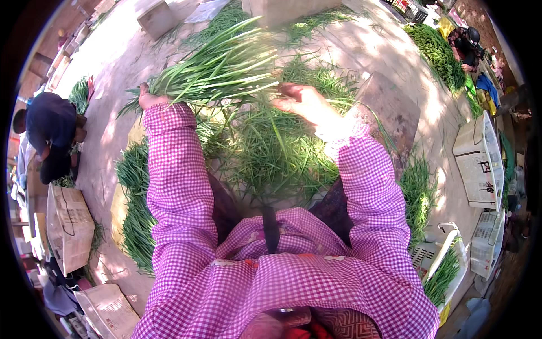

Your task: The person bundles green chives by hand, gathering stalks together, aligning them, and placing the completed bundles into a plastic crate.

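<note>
A bunch of long green stalks with pale ends, like Chinese chives (211, 68), lies sideways in front of me. My left hand (151, 98) is closed around its leafy end at the left. At the pale cut ends is my right hand (305, 103), its fingers loosely bent; a stray stalk or two runs by its wrist. Whether these fingers touch the bunch cannot be told. Below both hands a heap of loose green leaves (279, 148) covers the ground between my knees. More bunches (137, 212) lie left of my left sleeve.
A stained board (389, 110) lies at right, with greens (417, 195) below it. A white plastic basket (459, 271) holds more stalks. Other baskets (72, 229) stand at left and right. One person (53, 127) bends at far left; another (465, 46) is at upper right. A box (156, 19) stands ahead.
</note>
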Available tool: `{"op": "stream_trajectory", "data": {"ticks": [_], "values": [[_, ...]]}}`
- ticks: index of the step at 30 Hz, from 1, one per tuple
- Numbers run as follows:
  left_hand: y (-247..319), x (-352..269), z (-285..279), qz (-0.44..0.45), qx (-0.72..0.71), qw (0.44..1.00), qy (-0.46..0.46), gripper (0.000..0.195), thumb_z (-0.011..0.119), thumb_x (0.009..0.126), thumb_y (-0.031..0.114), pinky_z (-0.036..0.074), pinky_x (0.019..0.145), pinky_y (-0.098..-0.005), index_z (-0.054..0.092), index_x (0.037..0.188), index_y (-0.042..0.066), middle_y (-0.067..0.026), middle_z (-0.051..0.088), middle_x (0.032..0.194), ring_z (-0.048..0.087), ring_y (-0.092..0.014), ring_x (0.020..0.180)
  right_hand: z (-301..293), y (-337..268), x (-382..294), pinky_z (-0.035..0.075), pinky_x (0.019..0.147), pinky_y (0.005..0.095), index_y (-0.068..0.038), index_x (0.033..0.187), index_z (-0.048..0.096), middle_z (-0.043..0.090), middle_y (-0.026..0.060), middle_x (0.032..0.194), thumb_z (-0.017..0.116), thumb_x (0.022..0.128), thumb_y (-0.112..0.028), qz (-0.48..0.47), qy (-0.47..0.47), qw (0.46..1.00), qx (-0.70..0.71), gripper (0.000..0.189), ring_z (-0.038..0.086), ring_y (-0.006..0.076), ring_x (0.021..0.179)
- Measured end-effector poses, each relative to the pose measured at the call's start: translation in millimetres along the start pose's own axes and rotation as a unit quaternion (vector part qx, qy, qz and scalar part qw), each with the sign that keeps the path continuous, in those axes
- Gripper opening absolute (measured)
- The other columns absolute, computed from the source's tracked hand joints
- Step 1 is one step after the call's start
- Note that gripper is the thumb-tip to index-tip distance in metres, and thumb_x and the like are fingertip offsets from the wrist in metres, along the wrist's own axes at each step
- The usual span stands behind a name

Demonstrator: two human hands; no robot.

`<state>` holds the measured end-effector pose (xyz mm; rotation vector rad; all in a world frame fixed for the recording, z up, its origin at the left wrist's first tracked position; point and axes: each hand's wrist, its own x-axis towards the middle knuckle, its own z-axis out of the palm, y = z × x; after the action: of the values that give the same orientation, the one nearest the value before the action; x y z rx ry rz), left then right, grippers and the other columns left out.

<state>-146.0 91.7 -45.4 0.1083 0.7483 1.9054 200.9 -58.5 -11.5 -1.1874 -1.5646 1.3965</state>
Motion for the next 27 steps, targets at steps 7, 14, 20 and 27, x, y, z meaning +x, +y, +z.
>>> {"op": "stream_trajectory", "data": {"ticks": [7,14,20,27], "values": [[-14,2,2,-0.094,-0.023,0.995,-0.027,0.047,0.042,0.091,0.033,0.041,0.09,-0.0571,0.043,0.121,-0.003,-0.0213,0.052,0.118,0.052,-0.039,0.106,27,2,2,0.043,0.09,0.0312,0.002,0.111,0.059,0.061,0.0093,0.108,0.047,0.079,0.008,-0.041,0.003,0.987,0.153,0.035,0.056,0.0182,0.097],[12,6,-4,0.002,0.002,1.0,0.007,0.047,0.042,0.092,0.033,0.041,0.09,-0.0574,0.043,0.121,-0.003,-0.0213,0.052,0.119,0.052,-0.04,0.106,-24,-7,-15,0.044,0.087,0.0329,0.0,0.082,0.057,0.059,0.0096,0.087,0.05,0.089,-0.014,-0.132,0.042,0.933,0.332,0.017,0.057,0.0216,0.093],[25,20,-14,0.042,0.013,0.999,0.023,0.047,0.042,0.092,0.033,0.041,0.09,-0.0576,0.043,0.121,-0.003,-0.0212,0.052,0.119,0.052,-0.04,0.106,-52,17,-20,0.045,0.084,0.0347,-0.008,0.116,0.058,0.062,0.009,0.106,0.06,0.084,-0.023,-0.053,0.251,0.84,-0.479,0.035,0.059,0.0234,0.088],[10,7,-7,-0.011,0.016,1.0,-0.008,0.047,0.042,0.092,0.034,0.041,0.089,-0.0579,0.043,0.121,-0.003,-0.0212,0.052,0.119,0.052,-0.04,0.106,0,-22,-11,0.049,0.057,0.0233,-0.004,0.106,0.059,0.063,0.0054,0.088,0.064,0.082,-0.013,-0.027,0.15,0.988,-0.027,0.026,0.058,0.0082,0.062]]}}
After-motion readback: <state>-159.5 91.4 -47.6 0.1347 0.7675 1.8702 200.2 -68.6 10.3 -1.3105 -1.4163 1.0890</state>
